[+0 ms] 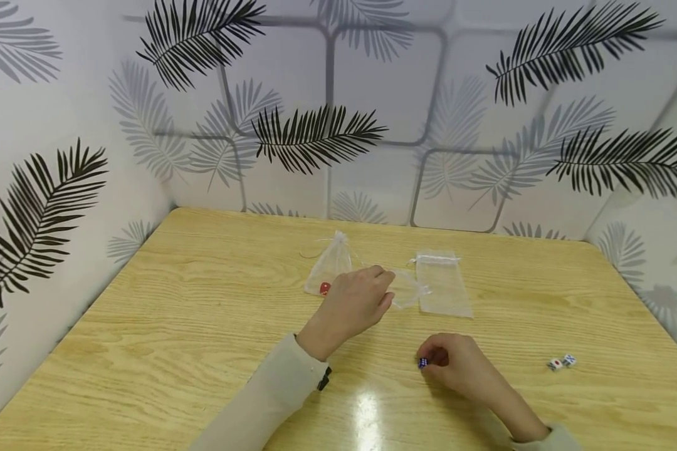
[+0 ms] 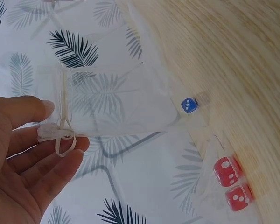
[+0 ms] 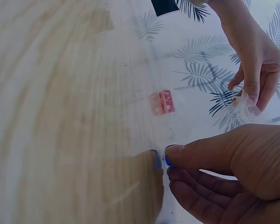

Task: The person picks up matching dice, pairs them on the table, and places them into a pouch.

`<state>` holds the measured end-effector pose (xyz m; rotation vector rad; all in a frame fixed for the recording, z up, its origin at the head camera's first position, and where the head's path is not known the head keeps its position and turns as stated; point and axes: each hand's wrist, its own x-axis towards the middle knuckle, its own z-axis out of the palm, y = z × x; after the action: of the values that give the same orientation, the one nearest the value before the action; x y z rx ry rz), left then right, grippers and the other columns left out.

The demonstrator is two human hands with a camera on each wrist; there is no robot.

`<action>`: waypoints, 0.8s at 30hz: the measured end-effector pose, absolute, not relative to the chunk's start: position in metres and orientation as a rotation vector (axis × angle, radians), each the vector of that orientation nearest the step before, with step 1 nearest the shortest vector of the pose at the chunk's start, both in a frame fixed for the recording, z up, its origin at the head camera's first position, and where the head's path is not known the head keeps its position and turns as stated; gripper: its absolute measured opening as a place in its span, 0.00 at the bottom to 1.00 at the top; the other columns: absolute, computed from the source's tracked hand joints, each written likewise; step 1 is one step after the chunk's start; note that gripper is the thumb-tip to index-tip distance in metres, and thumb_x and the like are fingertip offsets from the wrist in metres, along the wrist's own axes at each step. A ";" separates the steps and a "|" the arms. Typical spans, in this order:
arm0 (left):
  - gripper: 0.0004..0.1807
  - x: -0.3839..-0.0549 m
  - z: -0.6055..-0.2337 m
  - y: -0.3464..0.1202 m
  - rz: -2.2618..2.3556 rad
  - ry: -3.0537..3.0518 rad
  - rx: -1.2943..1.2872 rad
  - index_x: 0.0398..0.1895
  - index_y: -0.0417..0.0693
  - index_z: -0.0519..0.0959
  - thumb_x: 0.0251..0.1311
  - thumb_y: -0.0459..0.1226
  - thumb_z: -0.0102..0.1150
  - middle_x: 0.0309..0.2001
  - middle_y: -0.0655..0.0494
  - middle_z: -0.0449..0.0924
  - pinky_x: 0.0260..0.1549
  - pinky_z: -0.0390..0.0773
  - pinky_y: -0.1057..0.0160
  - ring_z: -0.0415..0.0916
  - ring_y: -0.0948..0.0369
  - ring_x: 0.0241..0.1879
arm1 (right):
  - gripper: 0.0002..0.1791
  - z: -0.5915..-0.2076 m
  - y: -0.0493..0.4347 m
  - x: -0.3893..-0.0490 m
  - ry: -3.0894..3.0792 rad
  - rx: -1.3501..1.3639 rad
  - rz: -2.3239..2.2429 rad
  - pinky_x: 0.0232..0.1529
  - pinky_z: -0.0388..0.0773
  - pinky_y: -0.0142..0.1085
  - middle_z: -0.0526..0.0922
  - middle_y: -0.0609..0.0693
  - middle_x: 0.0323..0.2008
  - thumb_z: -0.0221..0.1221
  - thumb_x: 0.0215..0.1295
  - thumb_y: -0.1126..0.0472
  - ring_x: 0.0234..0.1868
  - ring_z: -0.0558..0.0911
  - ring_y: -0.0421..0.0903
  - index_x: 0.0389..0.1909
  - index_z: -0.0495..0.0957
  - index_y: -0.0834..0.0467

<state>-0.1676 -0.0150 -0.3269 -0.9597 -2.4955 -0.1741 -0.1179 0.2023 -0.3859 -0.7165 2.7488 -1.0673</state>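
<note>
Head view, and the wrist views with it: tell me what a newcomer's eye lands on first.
Probably the bold black leaves on the pale backdrop, in the upper half of the head view. Then the blue die pinched in the right hand, low and right of centre there. After that, the red dice in a sheer bag, low on the right of the left wrist view.

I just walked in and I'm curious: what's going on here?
A person's left hand pinches a sheer drawstring bag near its drawstring; one blue die shows at the bag's lower end, apparently inside. The right hand pinches a second blue die between thumb and fingers. Another sheer bag holds two red dice, and a third bag lies flat on the wooden table. Two white dice sit beyond the right hand.
</note>
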 end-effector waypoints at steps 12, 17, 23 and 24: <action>0.07 -0.168 -0.325 -0.015 -0.149 -2.503 -0.954 0.40 0.47 0.81 0.62 0.39 0.59 0.39 0.56 0.84 0.24 0.79 0.70 0.81 0.63 0.30 | 0.07 -0.360 0.198 -0.120 2.902 -0.741 -1.035 0.29 0.78 0.27 0.84 0.49 0.32 0.65 0.52 0.72 0.29 0.80 0.36 0.33 0.81 0.61; 0.06 -0.168 -0.325 -0.016 -0.149 -2.512 -0.949 0.39 0.48 0.81 0.62 0.39 0.58 0.39 0.56 0.84 0.24 0.78 0.70 0.81 0.63 0.31 | 0.07 -0.348 0.196 -0.123 2.948 -0.782 -1.040 0.28 0.77 0.28 0.84 0.47 0.32 0.66 0.53 0.71 0.28 0.79 0.34 0.33 0.81 0.60; 0.06 -0.166 -0.324 -0.016 -0.145 -2.523 -0.952 0.38 0.48 0.81 0.63 0.39 0.58 0.40 0.56 0.84 0.24 0.79 0.70 0.82 0.63 0.32 | 0.08 -0.338 0.193 -0.125 2.991 -0.802 -1.055 0.28 0.78 0.28 0.84 0.47 0.32 0.66 0.52 0.71 0.27 0.79 0.35 0.34 0.82 0.60; 0.06 -0.166 -0.324 -0.016 -0.145 -2.525 -0.952 0.39 0.48 0.81 0.63 0.39 0.58 0.40 0.56 0.84 0.24 0.79 0.70 0.82 0.63 0.32 | 0.08 -0.336 0.193 -0.126 2.999 -0.808 -1.058 0.28 0.78 0.28 0.84 0.48 0.32 0.66 0.52 0.71 0.27 0.79 0.35 0.34 0.82 0.60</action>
<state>-0.1663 -0.0164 -0.3237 -0.9522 -2.5247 -0.1447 -0.1261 0.1927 -0.3363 -0.8077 2.9989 -1.0576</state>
